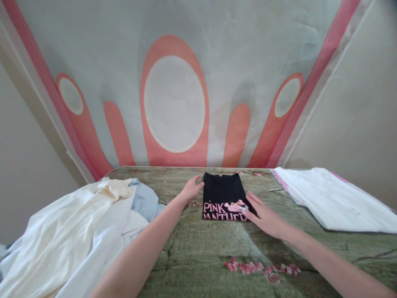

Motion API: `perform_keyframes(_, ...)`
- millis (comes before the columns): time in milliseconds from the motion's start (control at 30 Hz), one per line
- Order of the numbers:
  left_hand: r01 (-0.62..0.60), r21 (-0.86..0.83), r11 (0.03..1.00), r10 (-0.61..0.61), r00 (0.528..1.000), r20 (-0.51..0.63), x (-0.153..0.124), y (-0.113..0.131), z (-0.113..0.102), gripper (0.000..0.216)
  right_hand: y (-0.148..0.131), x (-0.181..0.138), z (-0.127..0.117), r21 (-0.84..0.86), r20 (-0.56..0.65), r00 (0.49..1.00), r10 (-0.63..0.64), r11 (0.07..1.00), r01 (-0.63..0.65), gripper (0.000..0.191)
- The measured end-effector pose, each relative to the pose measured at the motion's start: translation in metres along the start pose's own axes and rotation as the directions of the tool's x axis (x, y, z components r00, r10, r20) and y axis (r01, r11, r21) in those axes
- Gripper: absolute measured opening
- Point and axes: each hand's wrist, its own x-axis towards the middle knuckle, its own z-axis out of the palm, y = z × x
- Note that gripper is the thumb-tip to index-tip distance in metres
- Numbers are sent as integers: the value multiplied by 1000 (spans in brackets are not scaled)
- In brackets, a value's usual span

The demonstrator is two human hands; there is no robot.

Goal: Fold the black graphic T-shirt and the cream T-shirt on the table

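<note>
A black T-shirt [221,192] lies folded into a neat rectangle near the far edge of the table, its collar toward the wall. Pink "Pink Panther" lettering and a pink cartoon head show on its near half. My left hand [192,188] is at the shirt's upper left edge, fingers apart and holding nothing. At the lower right edge, my right hand [262,213] rests with fingers spread, the thumb side over the print. Neither hand grips the cloth.
A loose heap of cream, white and light blue clothes [74,223] covers the table's left side. Folded white garments [341,198] with pink edges lie at the right. The table [192,256] has a wood-look cover with pink blossoms. A wall with a pink-patterned sheet [217,25] stands behind.
</note>
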Motion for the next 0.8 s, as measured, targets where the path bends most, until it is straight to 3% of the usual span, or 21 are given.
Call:
perform_keyframes(100, 92, -168, 982, -91, 996, 14, 4, 7, 2, 35, 4, 5, -1, 247, -92, 987, 129, 964, -103, 67)
perform_keyframes(200, 179, -296, 938, -170, 984, 54, 6, 12, 1, 23, 1, 12, -2, 518, -21, 960, 281, 824, -230, 67)
perform_keyframes(267, 228, -328, 917, -213, 974, 81, 11, 15, 0, 18, -5, 19, -3, 609, 25, 942, 335, 742, -280, 66)
perform_keyframes(433, 359, -218, 908, -338, 932, 127, 44, 23, 2, 19, -18, 36, -10, 663, 102, 882, 461, 629, -406, 68)
perform_keyframes(600, 425, -62, 903, -415, 900, 137, 73, 29, 11, 28, -25, 49, -8, 628, 161, 886, 434, 648, -431, 55)
perform_keyframes(700, 411, -54, 910, -395, 899, 189, 73, 32, 19, 23, -28, 52, -8, 632, 181, 873, 454, 626, -457, 42)
perform_keyframes(800, 380, -99, 920, -341, 898, 277, 61, 36, 24, 16, -29, 48, -14, 695, 241, 867, 437, 546, -468, 21)
